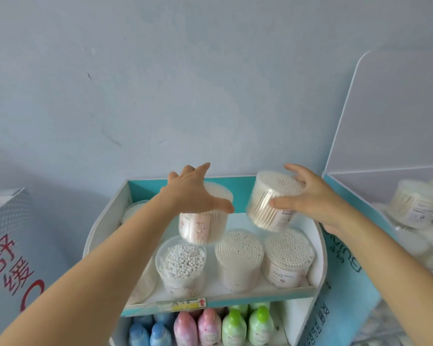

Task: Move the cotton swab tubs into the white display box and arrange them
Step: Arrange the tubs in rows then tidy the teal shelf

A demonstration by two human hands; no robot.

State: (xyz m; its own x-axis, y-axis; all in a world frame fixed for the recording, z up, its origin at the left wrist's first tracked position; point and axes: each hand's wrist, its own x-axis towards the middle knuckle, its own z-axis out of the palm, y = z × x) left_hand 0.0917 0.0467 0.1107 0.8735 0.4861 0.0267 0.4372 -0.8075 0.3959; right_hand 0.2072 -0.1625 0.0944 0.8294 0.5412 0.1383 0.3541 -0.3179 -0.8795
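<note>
Tubs (239, 258) line the display box (145, 192); above it, left hand (193, 193) grips a pink tub (203, 228), right hand (310, 198) a beige tub (273, 201); spares (415, 203) wait beside.

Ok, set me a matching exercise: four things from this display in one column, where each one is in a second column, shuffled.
1. pink-patterned tub
2. beige-stick tub
3. ball-tipped swab tub
4. green-capped bottles

A. on the tier below the white display box
B. gripped from above by the left hand
C. standing in the box's front row
D. held tilted by the right hand

Pairs: 1-B, 2-D, 3-C, 4-A
</note>
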